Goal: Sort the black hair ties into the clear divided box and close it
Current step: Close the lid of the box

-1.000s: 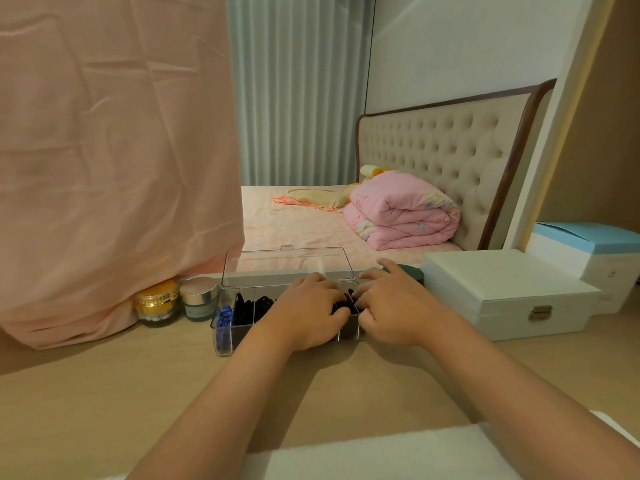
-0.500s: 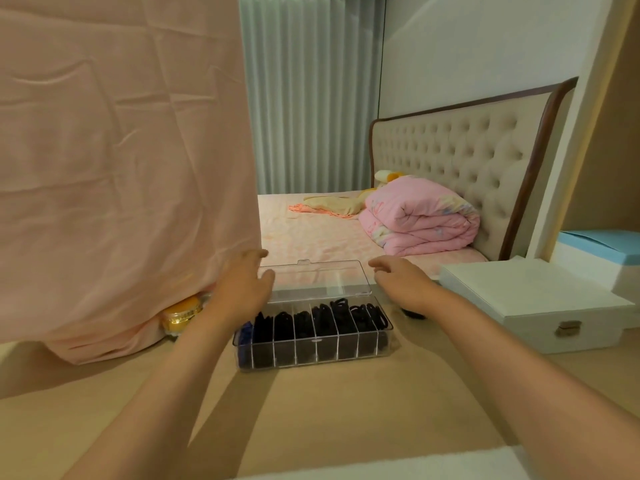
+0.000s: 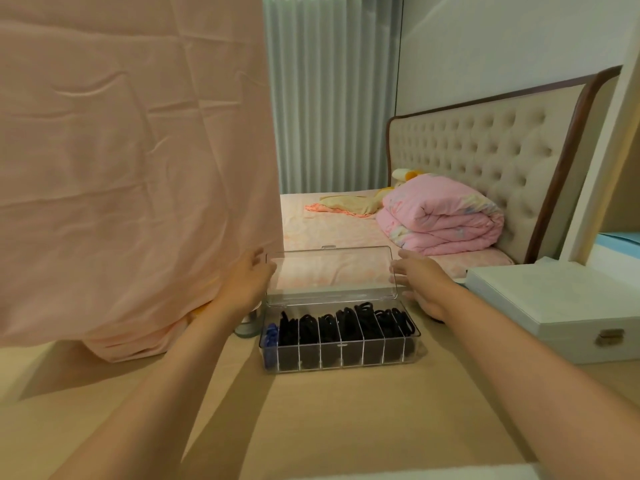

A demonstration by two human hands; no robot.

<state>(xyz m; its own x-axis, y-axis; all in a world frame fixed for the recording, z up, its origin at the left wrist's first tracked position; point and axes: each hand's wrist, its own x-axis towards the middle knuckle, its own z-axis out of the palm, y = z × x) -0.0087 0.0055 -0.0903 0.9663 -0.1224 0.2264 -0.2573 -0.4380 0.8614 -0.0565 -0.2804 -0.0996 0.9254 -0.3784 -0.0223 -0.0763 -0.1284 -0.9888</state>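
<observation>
A pale wooden table [image 3: 329,427] fills the view from four to eight o'clock. A large creased pink cloth [image 3: 131,168] hangs at ten o'clock, its lower folds resting on the table. At twelve o'clock a pleated grey-green curtain [image 3: 329,98] falls behind the bed [image 3: 322,233]. A plain white wall [image 3: 502,39] stands at one o'clock above a tufted beige headboard [image 3: 485,157] framed in dark wood. A folded pink quilt [image 3: 440,216] lies against it. A white box [image 3: 554,306] with a metal latch sits at three o'clock. The light is warm and soft.
</observation>
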